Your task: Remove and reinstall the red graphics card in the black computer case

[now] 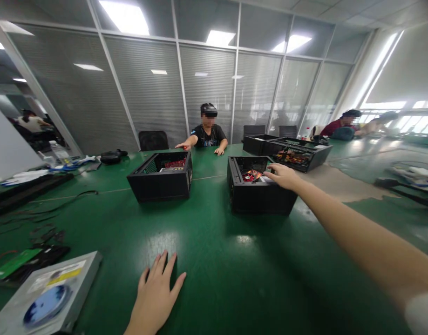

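My left hand (155, 298) lies flat on the green table (207, 260), fingers spread, holding nothing. Stretched far forward, my right hand (281, 177) grips the right rim of an open black computer case (262, 199). A red fan (250, 175) and orange-red parts show inside this case. Left of it, apart, stands a second open black computer case (161, 186) with red parts inside. My right hand covers part of the first case's rim, and some of its fingers are hidden.
A silver optical drive (65, 298) and a green circuit board (18, 264) lie at the near left. Cables (65, 202) trail behind them. More black cases (297, 156) stand at the back right. Across the table sits a person (209, 135), one hand by the left case.
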{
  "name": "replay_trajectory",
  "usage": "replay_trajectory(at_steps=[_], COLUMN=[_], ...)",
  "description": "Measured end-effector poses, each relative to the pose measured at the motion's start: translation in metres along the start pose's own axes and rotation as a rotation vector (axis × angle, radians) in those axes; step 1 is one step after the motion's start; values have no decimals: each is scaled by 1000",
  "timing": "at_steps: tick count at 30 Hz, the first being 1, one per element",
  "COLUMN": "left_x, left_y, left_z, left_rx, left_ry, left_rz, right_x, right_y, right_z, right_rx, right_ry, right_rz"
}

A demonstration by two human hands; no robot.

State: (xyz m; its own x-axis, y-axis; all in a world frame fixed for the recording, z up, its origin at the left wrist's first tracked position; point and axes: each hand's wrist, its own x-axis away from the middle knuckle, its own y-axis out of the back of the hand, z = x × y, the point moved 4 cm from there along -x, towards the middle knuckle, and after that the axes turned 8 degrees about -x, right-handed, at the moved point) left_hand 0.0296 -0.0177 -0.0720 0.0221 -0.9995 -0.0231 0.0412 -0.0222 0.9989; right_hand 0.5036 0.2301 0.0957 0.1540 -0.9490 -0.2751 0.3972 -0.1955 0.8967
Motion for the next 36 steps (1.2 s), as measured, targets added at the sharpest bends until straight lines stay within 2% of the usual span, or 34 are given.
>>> replay_trajectory(at_steps=[4,9,15,18,20,22,24,26,27,29,31,33,35,36], left_x=[1,1,2,2,2,5,14,32,44,71,96,111,114,112], left_y=[6,4,3,5,10,24,52,93,115,156,185,197,193,188], left_z=[-1,0,1,6,11,13,6,-12,-24,-54,-84,-106,-115,-116], left_rx=[8,37,76,187,362,577,763,881,910,891,764,621,522,498], left_ry=[7,-4,3,12,48,89,42,-145,-270,-530,-756,-849,-828,-804], left_rz=[-8,-57,-87,-122,-141,-173,-253,-345,-355,-305,-222,-139,-105,-113], right_x=[-24,-10,45,91,128,166,202,233,246,265,274,275,267,259], right_y=[-22,-24,-11,-7,-5,-1,5,12,16,24,32,36,37,36], right_z=[-14,-7,24,49,71,93,114,134,142,158,171,181,188,189], right_rx=[63,92,89,86,82,77,55,-21,-84,-233,-367,-447,-449,-409], right_ry=[-109,-113,-60,0,60,114,156,213,242,278,282,290,327,350], right_rz=[202,273,292,296,274,233,202,248,301,425,551,688,813,827])
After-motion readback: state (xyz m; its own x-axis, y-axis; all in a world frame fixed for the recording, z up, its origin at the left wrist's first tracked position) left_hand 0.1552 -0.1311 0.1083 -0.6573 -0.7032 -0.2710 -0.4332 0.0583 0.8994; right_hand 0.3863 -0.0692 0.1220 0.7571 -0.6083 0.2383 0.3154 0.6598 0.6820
